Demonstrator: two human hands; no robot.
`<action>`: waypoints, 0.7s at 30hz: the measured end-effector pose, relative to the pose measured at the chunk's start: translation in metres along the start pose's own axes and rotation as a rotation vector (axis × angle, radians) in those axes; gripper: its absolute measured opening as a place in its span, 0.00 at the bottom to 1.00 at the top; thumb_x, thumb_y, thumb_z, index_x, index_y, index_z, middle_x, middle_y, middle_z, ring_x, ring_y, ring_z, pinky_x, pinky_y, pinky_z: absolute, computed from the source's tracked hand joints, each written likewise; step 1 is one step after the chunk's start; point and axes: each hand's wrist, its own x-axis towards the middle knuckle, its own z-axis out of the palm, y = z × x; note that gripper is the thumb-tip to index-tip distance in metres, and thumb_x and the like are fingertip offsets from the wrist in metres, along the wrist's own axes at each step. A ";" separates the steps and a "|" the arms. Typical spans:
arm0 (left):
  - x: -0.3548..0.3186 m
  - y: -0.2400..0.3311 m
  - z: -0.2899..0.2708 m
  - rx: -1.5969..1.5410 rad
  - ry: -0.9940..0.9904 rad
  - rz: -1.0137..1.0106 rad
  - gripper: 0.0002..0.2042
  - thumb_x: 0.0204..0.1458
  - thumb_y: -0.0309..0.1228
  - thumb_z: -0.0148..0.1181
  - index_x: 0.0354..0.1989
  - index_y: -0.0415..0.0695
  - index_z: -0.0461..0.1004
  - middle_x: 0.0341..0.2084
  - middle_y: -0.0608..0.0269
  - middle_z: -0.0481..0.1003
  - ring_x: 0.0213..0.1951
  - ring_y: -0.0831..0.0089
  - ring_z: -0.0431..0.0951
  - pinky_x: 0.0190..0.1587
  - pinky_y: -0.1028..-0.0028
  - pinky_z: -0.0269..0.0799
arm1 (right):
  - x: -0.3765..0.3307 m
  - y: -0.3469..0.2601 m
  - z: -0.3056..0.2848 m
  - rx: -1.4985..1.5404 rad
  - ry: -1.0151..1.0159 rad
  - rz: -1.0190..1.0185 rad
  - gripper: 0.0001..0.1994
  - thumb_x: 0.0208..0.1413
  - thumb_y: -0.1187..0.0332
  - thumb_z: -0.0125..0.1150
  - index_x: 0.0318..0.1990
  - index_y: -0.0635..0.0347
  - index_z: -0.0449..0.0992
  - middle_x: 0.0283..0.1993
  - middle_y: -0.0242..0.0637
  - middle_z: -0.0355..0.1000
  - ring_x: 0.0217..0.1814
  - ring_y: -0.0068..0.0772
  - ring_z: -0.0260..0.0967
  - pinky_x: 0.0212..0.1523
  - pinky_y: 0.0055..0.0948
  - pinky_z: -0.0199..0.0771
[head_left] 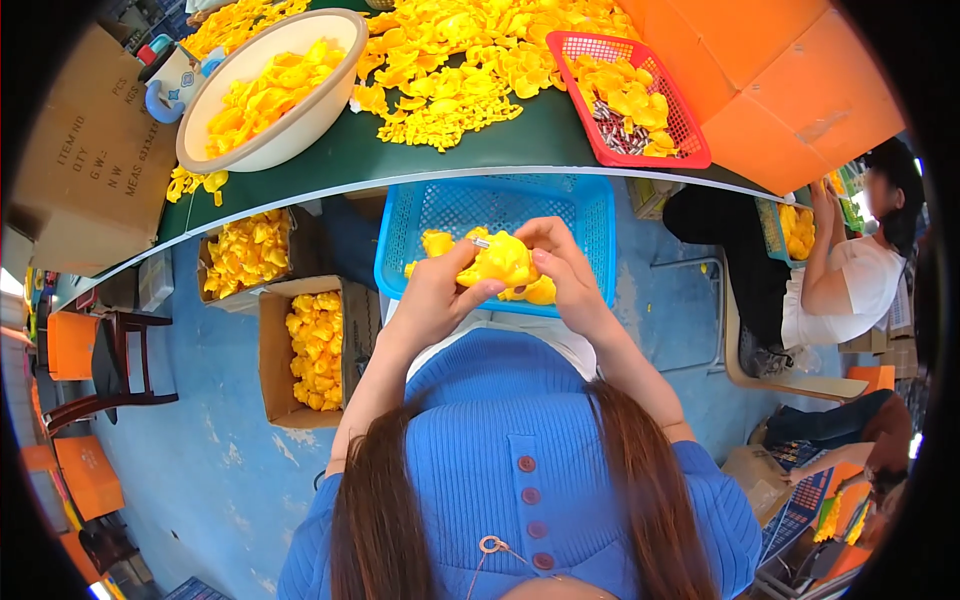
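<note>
Over my lap, a rounded, glossy yellow plastic piece [505,262], like a soft toy body, is held between both hands. My left hand [440,292] closes on its left side, with a small silver metal cylinder [480,242] at the thumb and fingertips. On the other side, my right hand [565,275] grips the same piece with bent fingers and thumb. Below the hands, a blue plastic basket [393,232] holds a few more yellow pieces [541,291]. How far the cylinder sits in the piece, I cannot tell.
The green table [350,150] ahead carries a heap of yellow parts [450,75], a cream bowl [190,130] and a red basket [700,150] with silver cylinders. Cardboard boxes [272,345] of yellow pieces stand at left. Another person [835,285] sits at right.
</note>
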 end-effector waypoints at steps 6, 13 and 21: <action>0.000 -0.001 0.011 0.134 -0.082 0.057 0.16 0.47 0.42 0.60 0.30 0.40 0.67 0.21 0.51 0.71 0.26 0.53 0.73 0.28 0.65 0.67 | 0.001 -0.006 0.007 -0.837 0.021 -0.326 0.16 0.49 0.60 0.57 0.41 0.62 0.68 0.32 0.40 0.70 0.31 0.30 0.68 0.31 0.24 0.67; 0.000 -0.008 0.019 0.199 -0.088 0.177 0.15 0.48 0.43 0.57 0.28 0.42 0.70 0.17 0.55 0.71 0.24 0.56 0.73 0.26 0.65 0.66 | -0.003 -0.009 0.000 -0.900 0.024 -0.381 0.16 0.49 0.59 0.58 0.37 0.64 0.70 0.27 0.38 0.69 0.26 0.32 0.68 0.27 0.25 0.65; -0.002 -0.019 0.027 0.024 0.080 0.154 0.16 0.50 0.45 0.55 0.29 0.41 0.69 0.16 0.53 0.70 0.22 0.53 0.73 0.25 0.64 0.66 | -0.002 0.002 0.001 -0.598 0.109 -0.421 0.21 0.59 0.55 0.40 0.39 0.67 0.71 0.33 0.39 0.72 0.35 0.28 0.70 0.37 0.22 0.67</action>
